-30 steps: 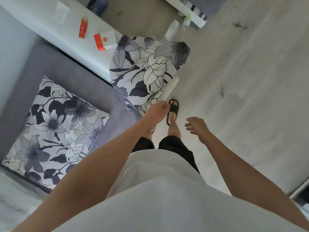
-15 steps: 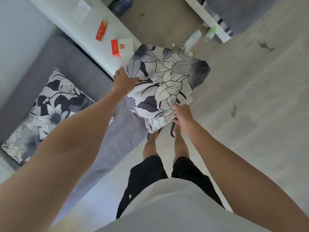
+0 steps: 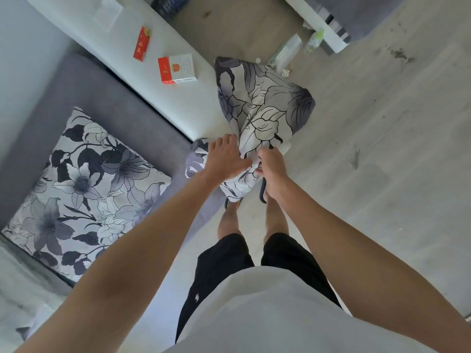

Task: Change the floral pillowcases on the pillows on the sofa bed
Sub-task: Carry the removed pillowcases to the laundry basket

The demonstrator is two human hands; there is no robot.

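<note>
Here, pillow [image 3: 265,103] inside floral pillowcase [image 3: 237,186].

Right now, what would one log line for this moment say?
step: grab pillow | left hand: flat on pillow | right hand: pinching its lower edge | second pillow: on sofa, untouched
</note>
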